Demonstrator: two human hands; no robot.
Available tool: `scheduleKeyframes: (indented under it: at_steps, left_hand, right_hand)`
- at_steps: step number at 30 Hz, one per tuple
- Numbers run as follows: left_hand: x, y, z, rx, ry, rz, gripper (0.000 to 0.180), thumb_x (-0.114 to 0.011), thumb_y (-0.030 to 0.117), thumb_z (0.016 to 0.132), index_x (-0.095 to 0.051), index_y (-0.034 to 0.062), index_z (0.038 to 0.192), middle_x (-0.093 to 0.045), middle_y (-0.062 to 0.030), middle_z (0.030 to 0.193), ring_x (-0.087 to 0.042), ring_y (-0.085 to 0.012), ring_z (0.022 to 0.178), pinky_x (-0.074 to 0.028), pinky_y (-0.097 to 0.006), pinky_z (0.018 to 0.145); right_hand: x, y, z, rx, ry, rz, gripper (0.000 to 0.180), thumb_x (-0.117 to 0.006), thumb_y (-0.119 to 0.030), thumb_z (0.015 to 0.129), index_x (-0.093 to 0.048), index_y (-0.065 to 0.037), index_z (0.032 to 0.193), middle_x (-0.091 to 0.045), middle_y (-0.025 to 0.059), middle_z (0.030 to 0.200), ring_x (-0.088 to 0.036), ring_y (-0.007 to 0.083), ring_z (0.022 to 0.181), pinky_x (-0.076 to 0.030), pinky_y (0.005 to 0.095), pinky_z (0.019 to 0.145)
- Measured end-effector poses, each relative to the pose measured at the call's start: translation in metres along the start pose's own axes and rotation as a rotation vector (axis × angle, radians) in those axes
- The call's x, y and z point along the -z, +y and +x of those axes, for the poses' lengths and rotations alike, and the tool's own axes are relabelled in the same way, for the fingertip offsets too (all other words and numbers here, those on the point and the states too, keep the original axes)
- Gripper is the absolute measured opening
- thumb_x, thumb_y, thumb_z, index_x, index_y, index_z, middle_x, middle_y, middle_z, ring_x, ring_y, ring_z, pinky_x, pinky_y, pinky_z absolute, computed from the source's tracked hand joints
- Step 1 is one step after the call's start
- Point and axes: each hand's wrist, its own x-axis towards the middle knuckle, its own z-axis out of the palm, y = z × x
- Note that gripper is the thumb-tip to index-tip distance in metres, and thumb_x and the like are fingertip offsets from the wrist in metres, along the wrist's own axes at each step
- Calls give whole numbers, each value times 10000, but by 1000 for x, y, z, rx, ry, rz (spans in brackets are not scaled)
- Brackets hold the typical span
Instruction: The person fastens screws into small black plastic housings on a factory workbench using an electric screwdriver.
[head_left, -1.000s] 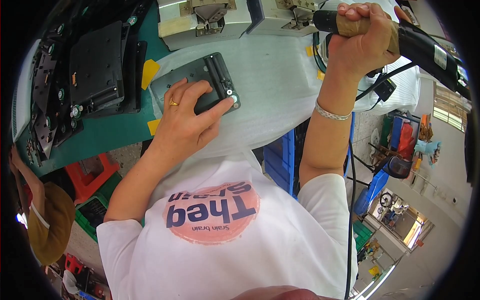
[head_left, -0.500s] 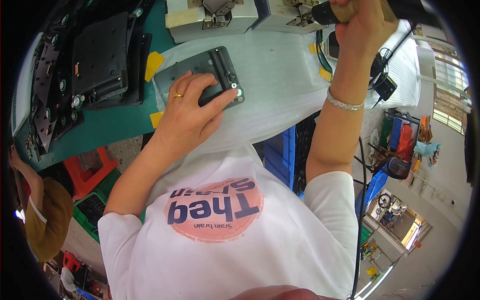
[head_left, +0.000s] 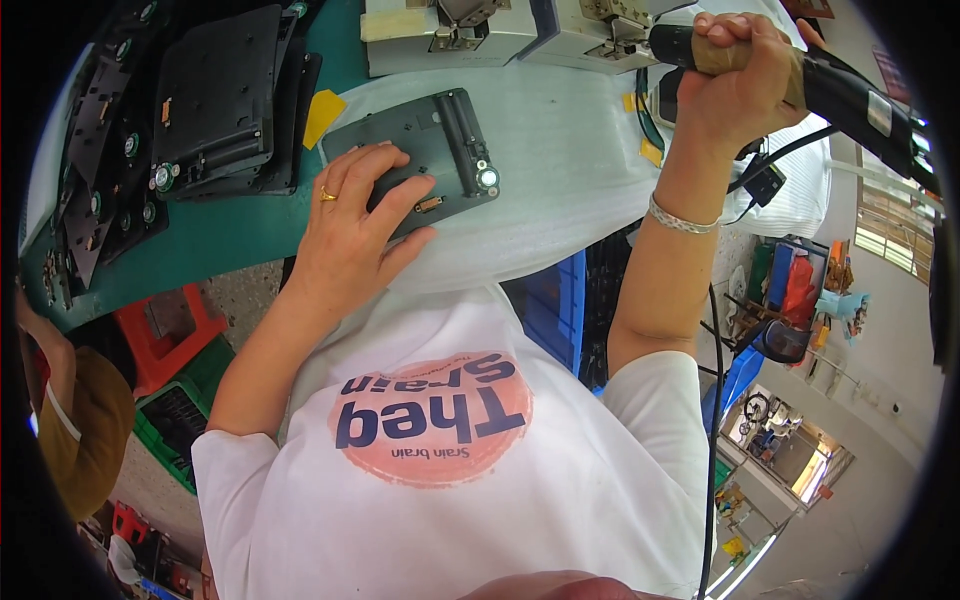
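A dark grey flat plastic panel (head_left: pixel 425 140) lies on white foam sheeting, with a raised bar and a round silver-and-green part (head_left: pixel 487 178) at its right end. My left hand (head_left: pixel 355 205) rests over the panel's near-left part, fingers spread and apart. Beside its fingertips sits a small copper-coloured connector (head_left: pixel 429 205). Up at the right, my right hand (head_left: pixel 738 80) is wrapped around a thick black tool bound with tan tape, which looks like an electric screwdriver (head_left: pixel 850 95). It is held well away from the panel; its working tip is not distinguishable.
Similar dark panels (head_left: pixel 215 90) are stacked and leaning at the left of the green table (head_left: pixel 180 245). White-and-grey boxy equipment (head_left: pixel 450 45) stands along the back. Yellow tape (head_left: pixel 322 117) marks the foam. A blue crate (head_left: pixel 545 310) stands below the edge; another person's sleeve (head_left: pixel 95 430) shows at left.
My left fingers have drawn back left from the round part, uncovering the copper-coloured connector. My right hand and its tool have shifted, and more of the tool shows. The whole view has moved slightly.
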Motion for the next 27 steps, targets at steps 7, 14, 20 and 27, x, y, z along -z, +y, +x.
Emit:
scheduleKeyframes:
  at_steps: [7,14,20,27]
  left_hand:
    - [0,-2,-2,-12,-13,38,520,-833,177,748,-638,112,1225,-530,-136,1308,-501,-351,1278,-381,-462,1056]
    - [-1,-4,2,-26,-11,45,508,-838,175,742,-641,116,1207,-531,-137,1300,-511,-348,1265,-380,-473,1047]
    - [1,-2,1,-38,-3,38,487,-844,175,738,-652,111,1181,-541,-135,1286,-512,-349,1262,-381,-474,1052]
    - [-2,-4,-2,-24,28,31,470,-846,163,701,-641,107,1120,-538,-117,1268,-514,-331,1233,-393,-511,1064]
  right_hand:
    - [-15,3,-6,47,30,-75,277,-628,-25,883,-531,-5,1141,-613,85,708,-606,150,579,-558,348,590]
    - [-16,3,-1,5,-92,-60,418,-618,-11,923,-447,3,1304,-596,59,709,-579,112,545,-555,294,562]
    - [-23,-3,3,-33,-187,-58,384,-625,-28,928,-476,-5,1281,-597,53,702,-570,115,518,-544,291,553]
    - [-22,-5,6,-191,-37,-119,397,-629,-30,920,-476,-17,1286,-600,39,684,-580,110,528,-550,285,553]
